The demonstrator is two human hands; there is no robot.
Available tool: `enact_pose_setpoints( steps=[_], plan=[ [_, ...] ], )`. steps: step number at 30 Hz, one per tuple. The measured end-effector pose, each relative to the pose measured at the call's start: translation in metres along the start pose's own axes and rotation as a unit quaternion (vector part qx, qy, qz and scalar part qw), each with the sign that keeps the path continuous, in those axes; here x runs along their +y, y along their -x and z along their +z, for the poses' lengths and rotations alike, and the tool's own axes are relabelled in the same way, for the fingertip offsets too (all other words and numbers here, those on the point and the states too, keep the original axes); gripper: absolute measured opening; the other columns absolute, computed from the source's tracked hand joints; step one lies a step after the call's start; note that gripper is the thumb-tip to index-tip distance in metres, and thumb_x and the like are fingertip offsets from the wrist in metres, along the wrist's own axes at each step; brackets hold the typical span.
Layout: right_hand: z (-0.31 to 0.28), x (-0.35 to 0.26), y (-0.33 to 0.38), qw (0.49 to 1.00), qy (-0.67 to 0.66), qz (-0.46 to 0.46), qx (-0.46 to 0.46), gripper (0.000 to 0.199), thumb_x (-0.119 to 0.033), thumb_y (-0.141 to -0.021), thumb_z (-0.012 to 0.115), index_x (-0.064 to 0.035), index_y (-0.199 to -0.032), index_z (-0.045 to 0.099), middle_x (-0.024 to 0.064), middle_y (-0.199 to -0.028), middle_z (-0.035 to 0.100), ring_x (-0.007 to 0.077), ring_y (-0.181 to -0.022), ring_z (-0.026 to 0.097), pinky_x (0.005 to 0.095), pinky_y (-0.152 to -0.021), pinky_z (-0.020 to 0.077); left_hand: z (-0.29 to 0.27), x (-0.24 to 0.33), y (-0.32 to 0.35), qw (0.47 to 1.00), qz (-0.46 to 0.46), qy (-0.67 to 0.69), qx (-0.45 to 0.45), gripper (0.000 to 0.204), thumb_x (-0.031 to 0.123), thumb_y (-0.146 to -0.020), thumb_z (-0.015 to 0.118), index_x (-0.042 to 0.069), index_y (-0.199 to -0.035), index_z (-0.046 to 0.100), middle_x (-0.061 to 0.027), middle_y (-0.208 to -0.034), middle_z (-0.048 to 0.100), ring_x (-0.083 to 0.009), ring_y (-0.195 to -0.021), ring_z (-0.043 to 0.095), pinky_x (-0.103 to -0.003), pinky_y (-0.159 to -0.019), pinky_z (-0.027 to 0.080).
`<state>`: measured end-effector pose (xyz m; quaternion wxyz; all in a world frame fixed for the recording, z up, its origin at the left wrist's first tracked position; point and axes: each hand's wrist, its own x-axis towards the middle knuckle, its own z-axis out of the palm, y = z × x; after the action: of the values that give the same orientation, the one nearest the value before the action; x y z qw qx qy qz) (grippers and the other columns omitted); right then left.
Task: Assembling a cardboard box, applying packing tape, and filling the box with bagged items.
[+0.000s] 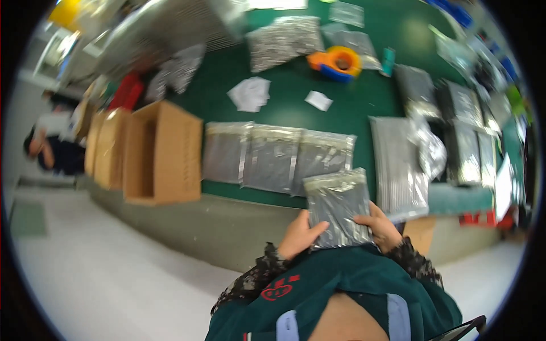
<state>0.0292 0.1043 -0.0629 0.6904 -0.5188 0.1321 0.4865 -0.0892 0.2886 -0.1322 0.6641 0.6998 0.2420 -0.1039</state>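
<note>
Between my two hands, close to my body, is a clear plastic bag [339,207] with dark grey contents. My left hand [301,233] grips its left side, thumb on top. On the right edge, my right hand [380,226] holds it the same way. Three similar filled bags [270,156] lie in a row on the green table, just beyond and left of the held one; the held bag overlaps the nearest corner of the rightmost. To the right lies a larger pack of grey strips [392,165] in clear plastic, with crumpled film [430,150] on it.
An open cardboard box [179,153] stands at the table's left edge. Farther back are paper slips [250,94], a bag of small pieces [286,42], an orange and yellow tape dispenser [336,62] and a teal tube [388,61]. Several dark packs [463,136] sit at right. A person [54,150] is far left.
</note>
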Motion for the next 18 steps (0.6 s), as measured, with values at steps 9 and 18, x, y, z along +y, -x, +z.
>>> enact_pose_setpoints(
  steps=[9,18],
  plan=[
    [-0.018,0.008,0.013,0.99,-0.064,-0.075,0.1,0.047,0.004,-0.075,0.057,0.0043,-0.119,0.04,0.0114,-0.107,0.055,0.0161,-0.093,0.057,0.0269,-0.082,0.0465,0.008,0.018,-0.04,0.992,0.032,-0.076,-0.097,0.043,0.032,-0.078,0.065,-0.003,-0.095,0.047,-0.0162,-0.083,0.061,-0.0242,-0.074,0.061,-0.034,-0.065,0.046],
    [-0.046,0.0,0.012,0.974,-0.1,-0.131,0.152,0.041,0.007,-0.075,0.047,0.0037,-0.115,0.042,0.0147,-0.101,0.057,0.0247,-0.087,0.06,0.0356,-0.074,0.0525,0.023,0.042,-0.06,0.972,0.043,-0.068,-0.219,0.049,0.021,-0.079,0.064,-0.002,-0.116,0.043,-0.0142,-0.094,0.06,-0.0159,-0.071,0.058,-0.029,-0.066,0.047]
  ],
)
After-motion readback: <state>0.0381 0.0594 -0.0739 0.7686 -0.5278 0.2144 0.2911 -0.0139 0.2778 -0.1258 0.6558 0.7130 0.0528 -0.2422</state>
